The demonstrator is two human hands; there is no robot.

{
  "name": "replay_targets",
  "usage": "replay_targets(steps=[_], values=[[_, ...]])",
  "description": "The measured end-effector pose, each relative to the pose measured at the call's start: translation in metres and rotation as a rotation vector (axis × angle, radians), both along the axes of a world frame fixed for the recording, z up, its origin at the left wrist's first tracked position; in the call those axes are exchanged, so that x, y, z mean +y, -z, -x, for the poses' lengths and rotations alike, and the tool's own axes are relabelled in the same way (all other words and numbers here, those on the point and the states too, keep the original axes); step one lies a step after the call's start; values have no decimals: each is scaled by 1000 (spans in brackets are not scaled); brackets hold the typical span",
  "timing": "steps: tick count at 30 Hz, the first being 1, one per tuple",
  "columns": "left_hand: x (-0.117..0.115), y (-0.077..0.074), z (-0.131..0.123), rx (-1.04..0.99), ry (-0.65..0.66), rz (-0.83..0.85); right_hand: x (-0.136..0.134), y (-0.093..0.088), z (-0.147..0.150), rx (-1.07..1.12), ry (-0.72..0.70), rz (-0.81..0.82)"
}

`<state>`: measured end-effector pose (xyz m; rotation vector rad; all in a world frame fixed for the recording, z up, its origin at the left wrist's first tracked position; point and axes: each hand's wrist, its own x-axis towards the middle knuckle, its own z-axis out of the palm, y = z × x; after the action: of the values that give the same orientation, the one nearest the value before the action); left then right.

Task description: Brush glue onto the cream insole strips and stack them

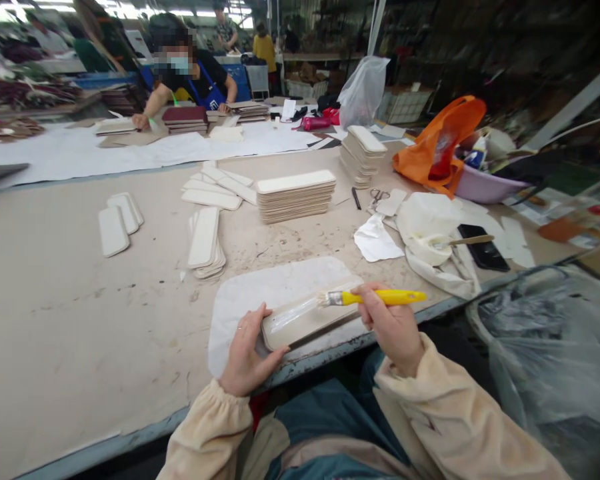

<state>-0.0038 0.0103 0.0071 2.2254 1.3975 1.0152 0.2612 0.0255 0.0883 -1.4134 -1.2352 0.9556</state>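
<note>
Long beige panel [300,323], rounded corners, glossy streak along its top face, lies on whitish sheet [240,293] at desk [80,320]'s near edge, left hand [247,350] clasping its left end, right hand [393,327] closed around yellow-handled brush [347,298], pale bristles at the streak.

At the near edge of the worktop [80,287], the brush [350,298] has a smooth, plastic-looking handle [403,297] and a metal ferrule [335,299]; the panel [300,317] beneath carries a glossy, wet-looking streak. The worktop's surface is matt and scuffed, with crinkled paper [377,240] and a glossy phone [487,255] towards its right edge.
</note>
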Motion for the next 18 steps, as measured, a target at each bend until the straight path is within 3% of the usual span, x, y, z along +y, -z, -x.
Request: replay_targets(steps=[3,7,11,18], values=[[-1,0,0,-1,3,7,-8,9,40,203,-165,118],[-1,-1,0,-3,8,28,-10,25,65,130,-270,160],[-1,-1,0,1,11,18,-7,26,55,-35,-240,124],[0,1,1,23,15,-10,2,13,8,-279,-138,61]])
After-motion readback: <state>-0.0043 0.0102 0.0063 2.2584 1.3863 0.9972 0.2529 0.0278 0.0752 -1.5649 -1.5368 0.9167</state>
